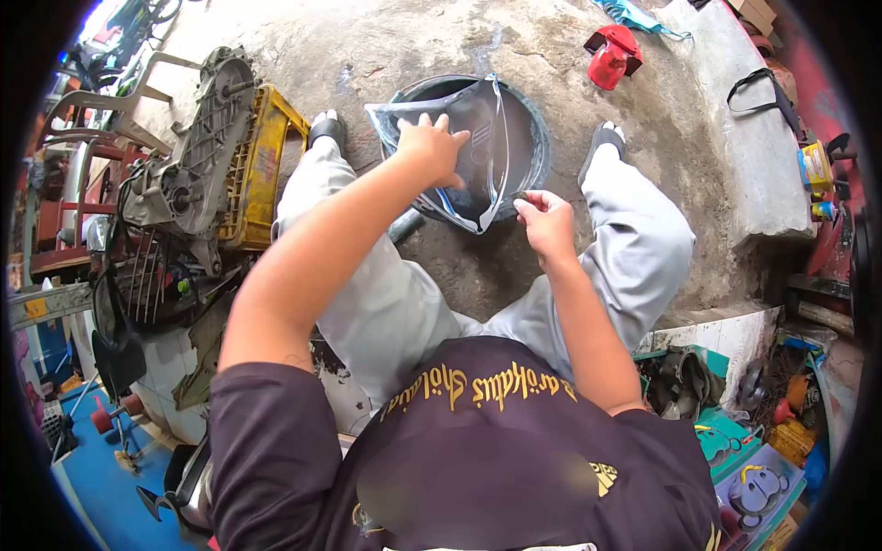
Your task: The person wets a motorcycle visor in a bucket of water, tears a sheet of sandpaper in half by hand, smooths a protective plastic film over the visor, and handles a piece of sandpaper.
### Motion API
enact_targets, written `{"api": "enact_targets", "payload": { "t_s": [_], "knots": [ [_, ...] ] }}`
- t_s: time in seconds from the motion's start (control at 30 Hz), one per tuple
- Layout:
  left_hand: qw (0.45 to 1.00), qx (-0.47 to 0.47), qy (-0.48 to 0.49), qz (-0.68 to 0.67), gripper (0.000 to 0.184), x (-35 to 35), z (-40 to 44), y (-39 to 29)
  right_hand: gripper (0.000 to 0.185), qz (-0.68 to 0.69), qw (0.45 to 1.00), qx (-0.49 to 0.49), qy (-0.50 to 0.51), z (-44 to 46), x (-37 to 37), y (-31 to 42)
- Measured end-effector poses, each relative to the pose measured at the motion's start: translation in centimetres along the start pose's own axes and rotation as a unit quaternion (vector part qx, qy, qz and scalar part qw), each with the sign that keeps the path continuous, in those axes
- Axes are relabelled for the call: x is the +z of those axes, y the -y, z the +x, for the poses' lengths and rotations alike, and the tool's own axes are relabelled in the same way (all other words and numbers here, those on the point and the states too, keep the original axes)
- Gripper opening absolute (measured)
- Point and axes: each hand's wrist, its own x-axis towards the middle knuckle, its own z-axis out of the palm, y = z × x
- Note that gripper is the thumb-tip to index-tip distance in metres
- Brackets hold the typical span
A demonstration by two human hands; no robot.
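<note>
A round dark basin (540, 151) sits on the ground between my feet. Across its top lies a clear plastic sheet or bag (484, 138) with pale edges and a faint printed mark; its exact kind is hard to tell. My left hand (430, 151) is over this plastic with fingers spread, seemingly touching it. Just outside the basin's near right rim, my right hand (548, 220) is closed in a pinch. Whatever is between those fingertips, if anything, is too small to make out.
On the left, a metal engine casing (207, 138) leans by a yellow crate (262, 174). A red plastic part (614, 57) lies on the concrete at the upper right. A concrete ledge (744, 138) runs along the right side. Boxed parts (753, 491) sit at the lower right.
</note>
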Motion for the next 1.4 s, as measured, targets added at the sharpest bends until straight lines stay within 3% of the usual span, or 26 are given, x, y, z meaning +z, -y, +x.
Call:
{"api": "enact_targets", "payload": {
  "t_s": [0.03,0.07,0.23,0.3,0.43,0.5,0.6,0.67,0.77,0.9,1.0,1.2,1.33,1.4],
  "knots": [
    [0.995,-0.024,0.019,-0.093,0.103,0.2,-0.6,-0.4,0.023,0.050,0.998,0.044,0.012,0.0,-0.1,-0.2],
    [0.992,-0.030,-0.017,-0.123,0.095,0.8,-1.4,-0.9,0.021,0.073,0.996,0.045,0.003,0.1,-0.1,-0.4],
    [0.971,-0.049,-0.072,-0.221,0.090,5.9,-2.2,-3.4,0.018,0.076,0.996,0.033,0.030,1.8,0.4,0.8],
    [0.967,-0.066,-0.112,-0.218,0.090,7.0,-1.9,-3.6,0.015,-0.009,0.999,0.029,0.031,3.0,0.9,1.6],
    [0.967,-0.062,-0.094,-0.228,0.098,6.7,-2.5,-4.1,0.021,-0.109,0.994,-0.018,0.007,5.4,2.3,-3.1],
    [0.979,-0.052,-0.106,-0.164,0.108,7.5,-2.7,-4.5,0.020,-0.161,0.987,-0.011,-0.006,4.6,2.9,-3.0],
    [0.995,0.000,-0.053,-0.088,0.111,6.2,-2.7,-2.5,0.020,-0.192,0.979,-0.057,-0.023,2.8,2.7,0.0],
    [0.997,0.056,-0.038,-0.039,0.107,5.2,-2.9,0.4,0.020,-0.298,0.951,-0.085,0.010,2.9,2.7,0.8],
    [0.990,0.119,-0.045,-0.057,0.110,5.3,-1.8,4.0,0.021,-0.242,0.968,-0.041,0.041,3.6,2.9,-1.0],
    [0.993,0.090,-0.007,-0.076,0.125,5.9,-1.7,0.6,0.018,-0.256,0.965,-0.061,0.021,2.7,3.4,0.3],
    [0.996,0.012,-0.045,-0.071,0.134,6.3,-1.7,-2.4,0.016,-0.262,0.963,-0.061,0.014,3.5,4.0,1.0],
    [0.997,0.006,-0.019,-0.081,0.134,6.0,-1.7,-2.2,0.018,-0.277,0.957,-0.039,0.077,2.3,3.0,1.0],
    [0.997,0.007,-0.016,-0.072,0.134,6.1,-1.5,-2.2,0.018,-0.263,0.957,-0.114,0.028,3.6,4.0,0.2],
    [0.997,0.009,-0.015,-0.075,0.134,6.3,-1.5,-2.4,0.017,-0.262,0.960,-0.095,0.038,3.4,3.6,0.2]
  ]
}}
